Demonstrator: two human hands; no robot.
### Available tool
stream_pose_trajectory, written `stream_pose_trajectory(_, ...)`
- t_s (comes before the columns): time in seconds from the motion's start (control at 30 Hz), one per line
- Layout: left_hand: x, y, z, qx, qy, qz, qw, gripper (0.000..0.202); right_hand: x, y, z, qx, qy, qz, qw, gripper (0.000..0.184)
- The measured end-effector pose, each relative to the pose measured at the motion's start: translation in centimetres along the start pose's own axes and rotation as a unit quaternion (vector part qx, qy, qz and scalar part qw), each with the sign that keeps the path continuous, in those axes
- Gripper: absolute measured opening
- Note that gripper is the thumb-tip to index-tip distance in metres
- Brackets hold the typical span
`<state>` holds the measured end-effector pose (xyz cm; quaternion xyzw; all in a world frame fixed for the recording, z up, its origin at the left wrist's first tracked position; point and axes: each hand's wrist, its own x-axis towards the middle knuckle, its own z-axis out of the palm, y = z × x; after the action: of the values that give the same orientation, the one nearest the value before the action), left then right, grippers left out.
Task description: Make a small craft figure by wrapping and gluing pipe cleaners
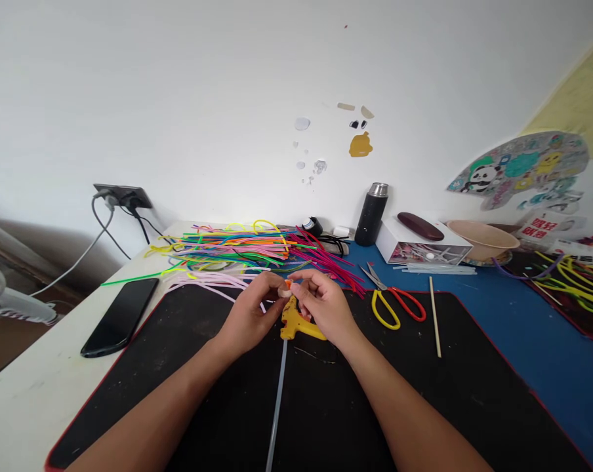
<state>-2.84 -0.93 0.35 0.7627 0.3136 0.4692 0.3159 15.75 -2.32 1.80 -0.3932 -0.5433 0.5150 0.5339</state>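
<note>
Pinching a small white piece (283, 293) just beyond the tip of the glue gun (290, 321), the left hand (252, 311) has its fingers nearly together; the right hand (325, 309) likewise closes its fingers on the piece's orange bit (288, 284). The gun is on the black mat (227, 419), a glue stick (279, 396) trailing from its back. Scissors (384, 288) and a wooden stick (435, 318) lie right, pipe cleaners (237, 246) beyond.

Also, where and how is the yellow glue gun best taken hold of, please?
Probably by the handle of the glue gun, with the right hand coming from the right: the handle sticks out that way, while the front end points away from the person and the long glue stick runs from the back towards the person.
</note>
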Motion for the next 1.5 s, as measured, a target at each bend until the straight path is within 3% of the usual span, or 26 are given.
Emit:
stream_pose_trajectory(0.37, 0.1, 0.7, 0.6, -0.144, 0.007, -0.103, 0.984, 0.020, -0.1, -0.3, 0.3, 0.014, -0.010, 0.021, 1.000, 0.035)
stream_pose_trajectory(0.53, 0.3, 0.6, 0.4, -0.149, 0.011, -0.128, 0.981, 0.025, 0.0, 0.0, 0.0, 0.000, -0.007, 0.026, 1.000, 0.034)
stream_pose_trajectory(1.1, 0.4, 0.7, 0.1, -0.091, 0.003, -0.121, 0.989, 0.019, 0.2, 0.4, -0.3, -0.023, -0.002, 0.069, 0.997, 0.046)
stream_pose_trajectory(1.33, 0.7, 0.6, -0.1, -0.041, 0.006, -0.104, 0.994, 0.015, 0.2, 0.1, -0.4, -0.027, 0.039, 0.017, 0.999, 0.044)
stream_pose_trajectory(1.5, 0.6, 0.3, -0.1, -0.011, -0.007, -0.083, 0.996, 0.011, 0.2, 0.5, -0.3, -0.046, 0.037, 0.020, 0.998, 0.041)
